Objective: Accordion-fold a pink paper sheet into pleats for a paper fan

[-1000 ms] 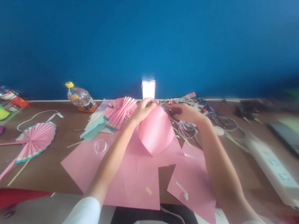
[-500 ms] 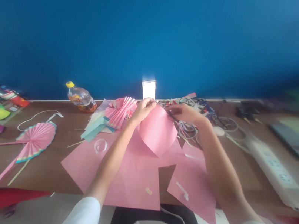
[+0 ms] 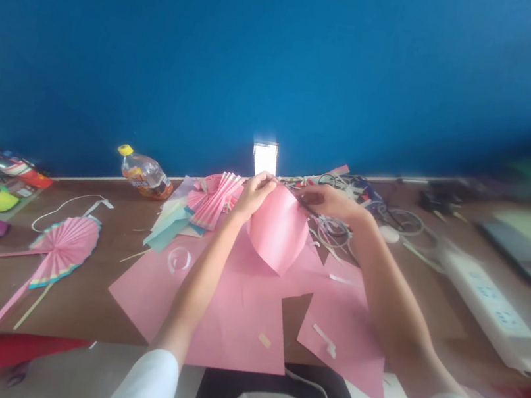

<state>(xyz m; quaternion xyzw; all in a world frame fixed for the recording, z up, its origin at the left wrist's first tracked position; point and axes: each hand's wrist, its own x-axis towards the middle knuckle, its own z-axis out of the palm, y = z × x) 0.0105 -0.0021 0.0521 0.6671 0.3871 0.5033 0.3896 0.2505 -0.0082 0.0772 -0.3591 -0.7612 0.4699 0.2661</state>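
Note:
My left hand (image 3: 256, 194) pinches the top edge of a curved sheet of pink paper (image 3: 277, 234), which hangs over larger pink sheets. At the sheet's upper right, my right hand (image 3: 322, 199) is closed around a thin dark tool (image 3: 308, 208) that looks like scissors, though the fingers hide much of it. Beneath lies a big pink sheet (image 3: 231, 327) with a roll of clear tape (image 3: 179, 259) on it. A smaller pink piece (image 3: 343, 344) is beside it, bearing a white strip (image 3: 324, 339).
Left of my arms lie a pleated pink paper fan (image 3: 66, 249) and another folded pink fan (image 3: 214, 199). A yellow-capped bottle (image 3: 146, 176) leans near the blue wall. To the right are tangled cables (image 3: 333, 232), a white power strip (image 3: 494, 303) and a dark flat device (image 3: 526, 255).
The curved pink sheet has turned slightly, its right edge shifting inward to the left. Both hands stay in nearly the same place, still gripping.

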